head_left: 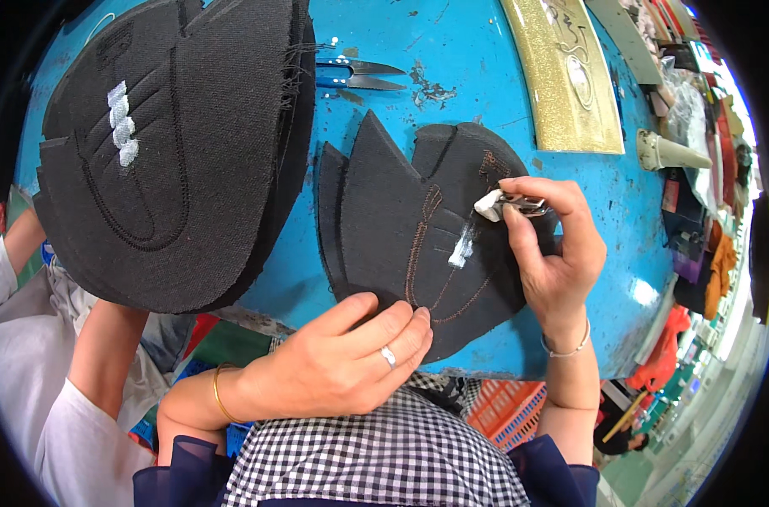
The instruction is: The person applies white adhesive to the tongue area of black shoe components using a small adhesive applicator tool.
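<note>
A stack of black cut fabric pieces (376,198), notched along its far edge and sewn with brown stitch lines, lies on the table before me. A white smear (460,249) marks its top piece. My left hand (359,351), wearing a ring, rests with extended fingers flat on the near left edge of that piece. Above the smear, my right hand (558,241) pinches a small metal clip (526,205) between thumb and fingers. The clip has a white, soft-looking block (489,205) at its end, close to the fabric. Whether the block touches the fabric, I cannot tell.
A taller stack of black pieces (224,127) with white dabs stands at left. Blue thread snips (359,74) lie beside it, blades apart. A gold glittery panel (566,76) lies far right on the blue table (452,51). Another person's forearm (106,355) is at left.
</note>
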A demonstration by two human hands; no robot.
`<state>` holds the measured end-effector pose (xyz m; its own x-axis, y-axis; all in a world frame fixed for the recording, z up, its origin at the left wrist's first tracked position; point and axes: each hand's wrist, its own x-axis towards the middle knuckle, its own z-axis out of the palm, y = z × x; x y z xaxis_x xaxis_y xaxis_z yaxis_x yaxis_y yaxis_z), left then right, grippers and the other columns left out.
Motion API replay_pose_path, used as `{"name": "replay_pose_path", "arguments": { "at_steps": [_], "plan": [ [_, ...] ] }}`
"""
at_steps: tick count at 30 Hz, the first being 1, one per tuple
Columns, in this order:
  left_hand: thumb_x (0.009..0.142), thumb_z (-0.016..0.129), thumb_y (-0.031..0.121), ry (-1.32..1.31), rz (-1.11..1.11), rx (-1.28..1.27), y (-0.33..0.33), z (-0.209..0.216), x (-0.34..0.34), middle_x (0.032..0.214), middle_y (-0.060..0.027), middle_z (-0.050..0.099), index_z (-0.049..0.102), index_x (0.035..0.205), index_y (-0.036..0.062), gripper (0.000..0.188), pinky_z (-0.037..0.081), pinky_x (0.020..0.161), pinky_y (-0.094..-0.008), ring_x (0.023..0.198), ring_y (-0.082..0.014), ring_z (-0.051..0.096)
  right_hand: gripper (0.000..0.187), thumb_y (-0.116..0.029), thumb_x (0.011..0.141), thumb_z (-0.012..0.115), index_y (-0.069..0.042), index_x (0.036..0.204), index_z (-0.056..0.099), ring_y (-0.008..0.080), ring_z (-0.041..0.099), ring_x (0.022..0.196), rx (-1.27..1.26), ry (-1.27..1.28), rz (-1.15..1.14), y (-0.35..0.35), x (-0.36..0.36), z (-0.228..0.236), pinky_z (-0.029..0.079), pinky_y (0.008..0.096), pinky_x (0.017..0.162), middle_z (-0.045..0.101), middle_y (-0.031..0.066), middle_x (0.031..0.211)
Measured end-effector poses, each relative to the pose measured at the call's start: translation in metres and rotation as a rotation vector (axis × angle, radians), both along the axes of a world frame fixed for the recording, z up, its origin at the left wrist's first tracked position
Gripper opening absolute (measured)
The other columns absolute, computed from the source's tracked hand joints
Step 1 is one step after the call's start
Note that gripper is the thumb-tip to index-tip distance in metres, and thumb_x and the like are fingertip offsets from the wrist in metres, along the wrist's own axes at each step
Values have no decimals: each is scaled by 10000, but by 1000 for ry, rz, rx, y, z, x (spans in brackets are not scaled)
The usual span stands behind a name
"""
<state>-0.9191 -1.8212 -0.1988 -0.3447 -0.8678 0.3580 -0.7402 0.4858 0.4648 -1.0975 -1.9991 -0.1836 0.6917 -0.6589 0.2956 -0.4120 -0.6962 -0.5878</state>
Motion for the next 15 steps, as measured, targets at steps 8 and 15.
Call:
{"name": "replay_pose_path", "arguments": {
  "at_steps": [8,15],
  "plan": [
    [796,635,155,-103,-18,1,0,14,-2,1114,-143,703,734,1017,7,283,548,774,-333,959,-234,668,308,27,758,785,-28,1039,672,221,673,821,163,64,231,28,-7,13,531,311,714,721,100,970],
    [750,653,159,64,-35,-110,-11,1,-5,871,-45,632,735,991,11,294,483,653,-276,740,-163,600,206,4,960,595,9,1163,562,170,655,988,494,-446,-157,2,-29,17,528,303,891,692,140,1101]
  ]
}}
